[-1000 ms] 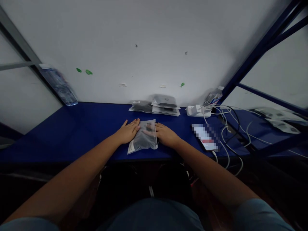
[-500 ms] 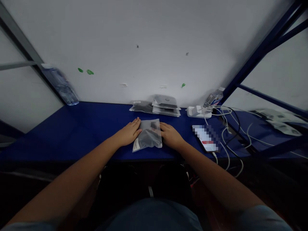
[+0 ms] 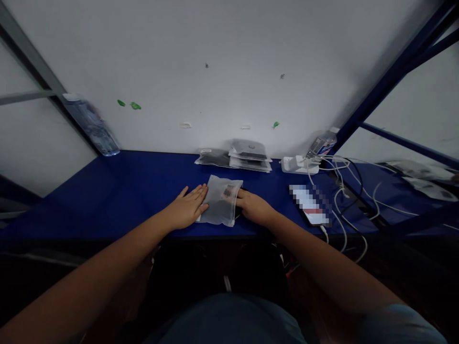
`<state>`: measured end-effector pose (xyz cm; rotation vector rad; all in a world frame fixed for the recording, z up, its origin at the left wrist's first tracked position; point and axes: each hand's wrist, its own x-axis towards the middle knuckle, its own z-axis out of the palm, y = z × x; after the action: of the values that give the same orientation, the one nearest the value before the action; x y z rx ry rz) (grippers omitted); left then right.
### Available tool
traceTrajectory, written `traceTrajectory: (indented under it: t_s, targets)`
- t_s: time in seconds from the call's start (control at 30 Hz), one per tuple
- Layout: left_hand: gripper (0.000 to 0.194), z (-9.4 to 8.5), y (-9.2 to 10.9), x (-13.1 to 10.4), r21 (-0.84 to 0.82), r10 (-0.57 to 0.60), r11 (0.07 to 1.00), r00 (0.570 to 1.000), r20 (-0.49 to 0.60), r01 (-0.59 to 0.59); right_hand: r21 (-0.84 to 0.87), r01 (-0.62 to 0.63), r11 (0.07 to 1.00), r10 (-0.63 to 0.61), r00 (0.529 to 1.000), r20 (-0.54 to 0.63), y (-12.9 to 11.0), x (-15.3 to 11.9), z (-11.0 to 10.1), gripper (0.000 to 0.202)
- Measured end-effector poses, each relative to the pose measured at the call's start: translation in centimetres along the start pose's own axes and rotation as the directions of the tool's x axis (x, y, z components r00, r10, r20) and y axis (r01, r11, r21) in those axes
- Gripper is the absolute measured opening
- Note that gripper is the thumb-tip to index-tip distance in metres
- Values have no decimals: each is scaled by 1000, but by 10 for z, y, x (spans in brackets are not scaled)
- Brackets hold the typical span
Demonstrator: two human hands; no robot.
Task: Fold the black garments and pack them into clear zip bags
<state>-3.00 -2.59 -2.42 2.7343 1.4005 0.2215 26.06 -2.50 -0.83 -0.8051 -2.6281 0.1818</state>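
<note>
A frosted plastic pouch [image 3: 219, 203] with a small printed label lies flat on the blue table in front of me. My left hand [image 3: 188, 208] rests on the pouch's left edge, fingers stretched out and pressing down. At the right end, the fingertips of my right hand [image 3: 253, 205] are at the pouch's mouth, partly hidden by the plastic. Beneath that hand a dark, soft-looking item [image 3: 238, 211] shows at the opening; its kind cannot be made out. My right hand appears closed on it.
Several similar pouches [image 3: 249, 155] with dark contents lie stacked by the wall. To the right are a phone [image 3: 308, 205] on a cable, a white power strip [image 3: 299, 165], tangled white cables and a bottle [image 3: 322, 143]. Another bottle [image 3: 91, 126] leans at the left.
The pouch looks flatter and paler, with its dark content now showing at the right end under my right hand. My left hand has shifted slightly left and down with its fingers more spread.
</note>
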Motion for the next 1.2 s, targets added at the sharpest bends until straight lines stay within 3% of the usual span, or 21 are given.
traceTrajectory:
  t_s: [0.27, 0.5, 0.7, 0.8, 0.93, 1.2]
  targets:
    - [68, 5, -3, 2, 55, 63, 997, 997, -41, -61, -27, 6, 1000, -5, 1000, 25, 11, -16, -13, 86]
    - [70, -3, 8, 4, 162, -33, 987, 993, 116, 13, -13, 4, 1000, -4, 999, -48, 25, -31, -14, 89]
    - [71, -11, 16, 4, 89, -18, 996, 993, 119, 8, -105, -83, 991, 81, 996, -29, 11, -23, -20, 82]
    - [73, -10, 23, -3, -4, 25, 1000, 997, 74, -24, -163, -22, 986, 24, 1000, 12, -2, -18, -22, 79]
    - [93, -2, 25, -9, -20, 89, 996, 996, 4, -89, -164, 59, 985, -50, 997, 61, -9, -17, -23, 78]
    - [101, 8, 20, -4, 25, 95, 995, 993, 70, -97, -192, 105, 976, -80, 988, 130, 4, -16, -28, 74]
